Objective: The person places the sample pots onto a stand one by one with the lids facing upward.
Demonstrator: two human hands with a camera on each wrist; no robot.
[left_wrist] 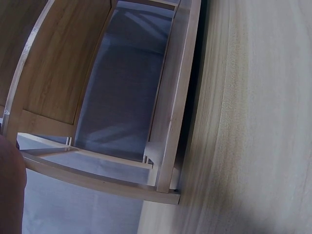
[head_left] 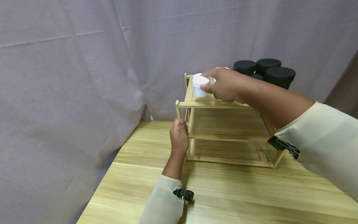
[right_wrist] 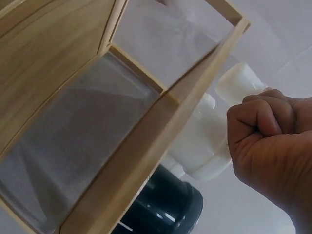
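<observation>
A small white lidded jar (head_left: 200, 88) is pinched between the thumb and fingers of my right hand (head_left: 227, 85), at the left end of the rack's top shelf. Whether its base touches the shelf I cannot tell. The right wrist view shows the same jar (right_wrist: 239, 83) beyond the curled fingers. Other white jars (right_wrist: 202, 136) stand close by on that shelf, mostly covered by the right hand in the head view. My left hand (head_left: 179, 137) grips the front left post of the light wooden three-tier rack (head_left: 221, 105), below the top shelf.
Several black lidded containers (head_left: 279, 76) stand toward the right of the top shelf. Beneath it are the middle shelf (head_left: 229, 124) and the bottom shelf (head_left: 226, 151). The rack rests on a wood-grain table (head_left: 134, 177), whose left edge runs beside a grey curtain (head_left: 84, 77).
</observation>
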